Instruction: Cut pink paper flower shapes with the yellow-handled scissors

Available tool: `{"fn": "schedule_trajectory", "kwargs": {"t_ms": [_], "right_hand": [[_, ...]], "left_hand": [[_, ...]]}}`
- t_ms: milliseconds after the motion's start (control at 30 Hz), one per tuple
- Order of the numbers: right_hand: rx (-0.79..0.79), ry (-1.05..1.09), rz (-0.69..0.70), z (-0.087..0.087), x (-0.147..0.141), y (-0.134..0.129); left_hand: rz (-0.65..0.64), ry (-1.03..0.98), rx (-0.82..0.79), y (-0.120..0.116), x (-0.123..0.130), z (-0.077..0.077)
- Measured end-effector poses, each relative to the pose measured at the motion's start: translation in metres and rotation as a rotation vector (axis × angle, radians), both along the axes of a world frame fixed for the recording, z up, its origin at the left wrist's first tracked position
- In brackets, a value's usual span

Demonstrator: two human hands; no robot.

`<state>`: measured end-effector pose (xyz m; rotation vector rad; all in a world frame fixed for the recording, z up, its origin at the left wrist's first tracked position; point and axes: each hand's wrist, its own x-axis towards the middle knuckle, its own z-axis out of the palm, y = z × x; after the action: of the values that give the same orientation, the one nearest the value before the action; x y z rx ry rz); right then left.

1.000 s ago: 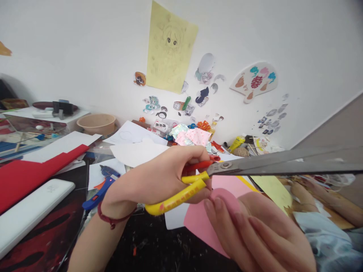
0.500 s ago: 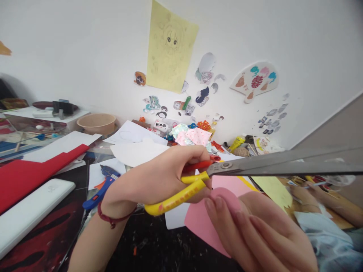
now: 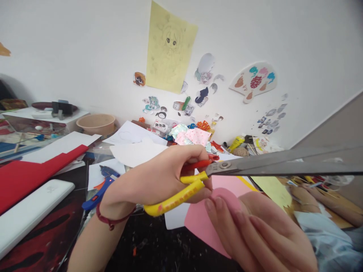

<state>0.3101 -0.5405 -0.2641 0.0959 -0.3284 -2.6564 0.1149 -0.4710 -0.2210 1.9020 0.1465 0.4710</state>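
Observation:
Large scissors (image 3: 225, 166) with yellow and red handles are in my left hand (image 3: 167, 173), whose fingers wrap round the handles. The blades point right, over my other hand, and stand slightly apart. Curved pink paper (image 3: 204, 224) is held between the thumb and fingers of my right hand (image 3: 261, 230), below the blades. The fingertips of both hands are close together at the paper's upper edge. More pink paper (image 3: 235, 184) lies behind, under the scissors.
A blue glue gun (image 3: 103, 190), a long white case (image 3: 34, 211) and red sheet material (image 3: 28, 173) lie at the left. White papers (image 3: 136, 151) and a round beige bowl (image 3: 96, 124) stand behind. At the right edge another person's arms (image 3: 320, 200) rest over a wooden table.

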Motion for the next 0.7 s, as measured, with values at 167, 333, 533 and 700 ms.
{"fn": "schedule_trajectory", "kwargs": {"t_ms": [167, 333, 533, 700], "right_hand": [[-0.071, -0.149, -0.191, 0.017, 0.006, -0.011], [-0.189, -0.258, -0.342, 0.026, 0.014, -0.025], [-0.503, -0.193, -0.194, 0.018, 0.013, -0.018], [-0.573, -0.133, -0.009, 0.003, 0.01, -0.008]], "left_hand": [[0.046, -0.003, 0.1, 0.0, 0.0, 0.001], [0.077, 0.003, 0.151, 0.0, 0.0, -0.001], [0.061, -0.016, 0.103, 0.0, 0.001, -0.001], [0.08, -0.022, 0.121, 0.0, 0.002, 0.0]]}}
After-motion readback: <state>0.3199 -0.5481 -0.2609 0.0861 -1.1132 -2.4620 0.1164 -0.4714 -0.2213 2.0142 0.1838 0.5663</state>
